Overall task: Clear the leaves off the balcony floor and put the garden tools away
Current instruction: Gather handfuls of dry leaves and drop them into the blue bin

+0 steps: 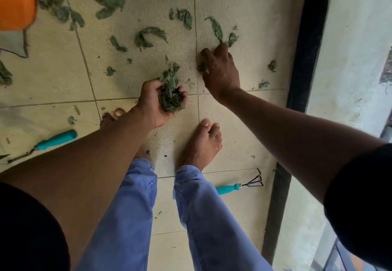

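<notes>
Left hand [161,101] gripping leaves [170,92] (bunched), right hand [219,69] beside

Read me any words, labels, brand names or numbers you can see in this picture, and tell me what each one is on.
None can be read.
Turquoise-handled hand rake: no marking visible on its handle.
Turquoise-handled tool at the left: handle looks plain.
Orange object at the top left: no print visible.
Beige floor tiles: no lettering.

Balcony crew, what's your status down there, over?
Left hand gripping a wad of leaves. Right hand pinching a leaf off the floor. Many leaves left; hand rake untouched behind feet.
</notes>
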{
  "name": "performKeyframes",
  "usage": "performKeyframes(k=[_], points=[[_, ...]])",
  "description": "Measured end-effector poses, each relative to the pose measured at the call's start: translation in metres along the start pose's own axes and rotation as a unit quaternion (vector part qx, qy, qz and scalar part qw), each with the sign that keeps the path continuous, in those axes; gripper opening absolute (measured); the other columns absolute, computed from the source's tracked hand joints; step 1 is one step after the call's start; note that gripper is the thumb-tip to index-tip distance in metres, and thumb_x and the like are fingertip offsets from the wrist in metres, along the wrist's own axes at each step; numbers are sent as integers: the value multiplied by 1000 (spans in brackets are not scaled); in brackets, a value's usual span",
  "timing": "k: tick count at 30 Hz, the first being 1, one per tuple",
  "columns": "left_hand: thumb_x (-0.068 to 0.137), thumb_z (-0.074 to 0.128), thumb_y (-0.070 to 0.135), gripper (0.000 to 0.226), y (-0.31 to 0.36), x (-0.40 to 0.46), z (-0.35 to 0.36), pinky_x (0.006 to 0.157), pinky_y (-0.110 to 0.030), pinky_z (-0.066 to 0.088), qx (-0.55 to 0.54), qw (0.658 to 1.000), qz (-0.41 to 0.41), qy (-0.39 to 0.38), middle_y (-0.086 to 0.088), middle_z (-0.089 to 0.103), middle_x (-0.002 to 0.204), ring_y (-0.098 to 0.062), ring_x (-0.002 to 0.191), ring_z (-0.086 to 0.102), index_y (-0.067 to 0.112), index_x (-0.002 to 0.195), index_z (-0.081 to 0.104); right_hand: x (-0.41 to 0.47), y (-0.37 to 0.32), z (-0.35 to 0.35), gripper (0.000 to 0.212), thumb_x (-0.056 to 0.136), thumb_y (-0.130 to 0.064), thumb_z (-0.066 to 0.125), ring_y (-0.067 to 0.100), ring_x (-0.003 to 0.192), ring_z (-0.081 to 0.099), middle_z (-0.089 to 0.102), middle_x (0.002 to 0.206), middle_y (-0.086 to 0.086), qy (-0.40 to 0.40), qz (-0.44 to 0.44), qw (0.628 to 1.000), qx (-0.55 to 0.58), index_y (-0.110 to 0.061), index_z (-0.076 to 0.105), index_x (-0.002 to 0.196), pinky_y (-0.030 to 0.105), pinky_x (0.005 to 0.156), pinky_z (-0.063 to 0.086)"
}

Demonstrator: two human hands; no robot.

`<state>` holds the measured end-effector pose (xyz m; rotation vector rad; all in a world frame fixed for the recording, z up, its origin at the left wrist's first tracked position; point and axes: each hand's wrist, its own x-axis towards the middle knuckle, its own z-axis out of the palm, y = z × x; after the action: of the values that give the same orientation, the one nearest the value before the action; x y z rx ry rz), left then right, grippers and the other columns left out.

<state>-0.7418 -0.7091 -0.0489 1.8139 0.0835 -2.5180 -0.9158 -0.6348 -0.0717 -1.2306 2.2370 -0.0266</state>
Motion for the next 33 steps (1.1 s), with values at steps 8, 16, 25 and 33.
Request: performKeyframes(k=[8, 16, 25, 33], points=[[99, 42, 25, 31, -1, -8, -23, 84, -36, 56, -5, 999, -8, 44, -13, 64, 82, -25, 80, 64, 4, 94, 63, 10, -24, 0, 17, 93, -7, 55, 28, 79, 62, 63, 98, 9, 11, -53, 995, 83, -12, 70, 96, 37, 64, 53], [97, 43, 23, 31, 9, -18, -40, 80, -36, 57, 1, 998, -5, 67, -14, 64, 81, -25, 77, 64, 2, 93, 65, 23, -59, -1, 80, 68, -22, 84, 29, 117, 43, 40, 134, 10, -123, -138, 979, -91, -30, 48, 138, 36, 79, 51], [97, 44, 23, 34, 13, -18, -47, 81, -37, 56, 7, 997, -4, 78, -14, 65, 79, -25, 74, 66, 0, 89, 67, 5, -34, -6, 64, 81, -1, 70, 32, 116, 45, 39, 139, 15, -183, -272, 920, -214, -19, 50, 140, 36, 66, 48], [99, 43, 24, 34, 10, -19, -46, 78, -37, 57, 35, 997, -12, 74, -14, 66, 79, -26, 74, 67, 1, 90, 67, -11, -20, 12, 30, 86, 14, 53, 33, 95, 55, 54, 111, 13, -133, -234, 954, -128, -4, 67, 104, 36, 62, 50]])
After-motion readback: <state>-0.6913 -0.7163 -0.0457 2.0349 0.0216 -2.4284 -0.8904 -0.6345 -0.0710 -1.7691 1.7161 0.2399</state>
